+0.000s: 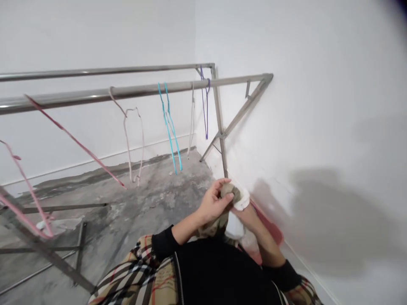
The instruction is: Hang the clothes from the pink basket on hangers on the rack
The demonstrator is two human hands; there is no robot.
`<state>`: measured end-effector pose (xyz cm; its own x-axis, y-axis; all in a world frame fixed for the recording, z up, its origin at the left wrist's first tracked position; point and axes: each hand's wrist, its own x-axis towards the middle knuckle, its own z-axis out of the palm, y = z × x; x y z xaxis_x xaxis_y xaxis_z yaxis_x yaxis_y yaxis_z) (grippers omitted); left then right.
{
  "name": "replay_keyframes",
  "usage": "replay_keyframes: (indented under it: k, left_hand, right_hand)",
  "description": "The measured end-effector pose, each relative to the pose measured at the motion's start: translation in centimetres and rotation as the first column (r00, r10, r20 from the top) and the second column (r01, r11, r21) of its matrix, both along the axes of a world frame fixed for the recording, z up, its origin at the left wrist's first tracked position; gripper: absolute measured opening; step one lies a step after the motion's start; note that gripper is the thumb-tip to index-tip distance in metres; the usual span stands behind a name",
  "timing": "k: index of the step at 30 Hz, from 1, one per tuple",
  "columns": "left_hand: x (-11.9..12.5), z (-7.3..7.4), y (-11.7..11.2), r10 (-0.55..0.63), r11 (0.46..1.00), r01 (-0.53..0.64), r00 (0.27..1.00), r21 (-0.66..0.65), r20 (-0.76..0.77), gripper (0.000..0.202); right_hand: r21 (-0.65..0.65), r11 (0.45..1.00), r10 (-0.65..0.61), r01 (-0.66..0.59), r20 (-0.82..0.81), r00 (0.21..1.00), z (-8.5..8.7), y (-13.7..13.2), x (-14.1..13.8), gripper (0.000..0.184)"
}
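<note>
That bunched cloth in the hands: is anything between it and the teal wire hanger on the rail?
Nothing visible. The bunched cloth, under the left hand with the right hand close below, has open air toward the teal wire hanger, above the bare concrete floor. The rack's upright post stands to one side.

White walls (318, 84) meet a patchy grey concrete floor (152, 199) around a stainless-steel drying rack (219, 118) standing in the corner.

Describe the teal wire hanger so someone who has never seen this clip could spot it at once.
Against the white wall stands a steel drying rack with two parallel rails. From its nearer rail hang thin coated hangers. The teal hanger hangs between a beige hanger and a whitish one, the only teal one there.
</note>
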<state>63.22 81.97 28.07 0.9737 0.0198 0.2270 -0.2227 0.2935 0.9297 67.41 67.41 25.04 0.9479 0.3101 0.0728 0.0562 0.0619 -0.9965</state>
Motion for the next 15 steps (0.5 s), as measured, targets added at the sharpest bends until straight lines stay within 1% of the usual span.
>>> replay_keyframes:
  k: [1, 2, 3, 4, 5, 6, 7, 8, 9, 10, 11, 12, 13, 15]
  left_hand:
    - [-0.1, -0.6, 0.4, 0.039, 0.999, -0.039, 0.999, 0.037, 0.020, 0.050]
    - [-0.1, -1.4, 0.8, 0.089, 0.993, -0.092, 0.996, 0.077, 0.031, 0.047]
    - [-0.1, -2.3, 1.3, 0.139, 0.983, -0.142, 0.990, 0.119, 0.031, 0.045]
    - [-0.1, -3.4, 1.8, 0.179, 0.971, -0.180, 0.984, 0.160, 0.018, 0.044]
    - [-0.2, -4.6, 2.3, 0.206, 0.959, -0.200, 0.979, 0.199, -0.007, 0.044]
    - [-0.4, -5.9, 2.9, 0.219, 0.950, -0.203, 0.975, 0.239, -0.041, 0.044]
    - [-0.6, -7.1, 3.4, 0.232, 0.941, -0.202, 0.969, 0.272, -0.081, 0.045]
    - [-1.0, -8.4, 3.8, 0.244, 0.934, -0.200, 0.962, 0.296, -0.122, 0.046]
    - [-1.5, -9.5, 4.3, 0.259, 0.929, -0.200, 0.953, 0.312, -0.158, 0.048]
    - [-2.1, -10.5, 4.7, 0.271, 0.926, -0.201, 0.943, 0.320, -0.191, 0.049]
    - [-2.6, -11.4, 5.1, 0.278, 0.925, -0.200, 0.935, 0.324, -0.219, 0.050]
    - [-3.2, -12.2, 5.4, 0.284, 0.924, -0.198, 0.928, 0.326, -0.242, 0.050]
    - [-3.7, -12.9, 5.6, 0.288, 0.925, -0.196, 0.921, 0.327, -0.262, 0.049]
    - [-4.7, -13.9, 5.8, 0.302, 0.923, -0.203, 0.908, 0.327, -0.291, 0.049]
  right_hand:
    - [-0.020, 0.998, -0.059, 0.059, 0.000, 0.998, 0.7, -1.3, 0.1, 0.050]
    - [-0.056, 0.987, -0.152, 0.154, 0.029, 0.988, 1.7, -2.8, 0.3, 0.048]
    - [-0.058, 0.959, -0.273, 0.278, 0.080, 0.959, 2.7, -4.3, 0.3, 0.048]
    - [-0.019, 0.917, -0.392, 0.399, 0.149, 0.908, 4.0, -5.7, 0.4, 0.048]
    - [0.032, 0.858, -0.507, 0.512, 0.202, 0.838, 5.3, -6.9, 0.4, 0.048]
    - [0.094, 0.787, -0.612, 0.610, 0.245, 0.752, 6.6, -7.9, 0.4, 0.045]
    - [0.209, 0.700, -0.712, 0.683, 0.275, 0.646, 7.9, -8.7, 0.4, 0.041]
    - [0.294, 0.664, -0.747, 0.688, 0.310, 0.589, 9.0, -9.2, 0.3, 0.038]
    - [0.345, 0.657, -0.752, 0.670, 0.355, 0.555, 9.9, -9.6, 0.3, 0.035]
    - [0.365, 0.667, -0.742, 0.649, 0.401, 0.537, 10.5, -9.9, 0.2, 0.031]
    - [0.358, 0.684, -0.722, 0.636, 0.452, 0.523, 10.8, -10.2, 0.2, 0.029]
    - [0.322, 0.700, -0.698, 0.638, 0.498, 0.515, 10.7, -10.5, 0.2, 0.029]
    - [0.275, 0.700, -0.683, 0.660, 0.527, 0.505, 10.3, -10.7, 0.4, 0.030]
    - [0.124, 0.683, -0.655, 0.720, 0.540, 0.528, 8.6, -11.2, 1.2, 0.036]
